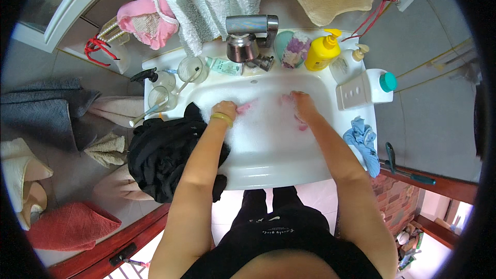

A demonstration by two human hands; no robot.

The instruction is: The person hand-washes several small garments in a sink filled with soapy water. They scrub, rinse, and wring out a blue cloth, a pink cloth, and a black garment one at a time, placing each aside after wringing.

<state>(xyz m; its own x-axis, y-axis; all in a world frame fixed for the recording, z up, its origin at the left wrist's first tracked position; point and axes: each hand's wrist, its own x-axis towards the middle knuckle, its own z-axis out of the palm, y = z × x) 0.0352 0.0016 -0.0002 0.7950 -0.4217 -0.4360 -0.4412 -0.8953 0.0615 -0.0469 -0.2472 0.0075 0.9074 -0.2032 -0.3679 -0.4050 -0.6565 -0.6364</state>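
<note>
My left hand (224, 109), with a yellowish bangle at the wrist, is closed on a pink cloth (245, 107) in the soapy water of a white washbasin (271, 170). My right hand (303, 105) is closed on pink fabric (302, 127) at the basin's right side. Suds hide the middle, so whether both hands hold one cloth cannot be told. A heap of black clothing (166, 155) lies over the basin's left edge, beside my left forearm. The metal faucet (243, 48) stands at the back of the basin.
Glass cups (192, 70) with toothbrushes and a tube (226, 66) stand at back left. A yellow pump bottle (323, 52), a clear pump bottle (343, 66), a white jug (358, 91) and a blue cloth (363, 141) line the right rim. Towels (217, 7) hang above.
</note>
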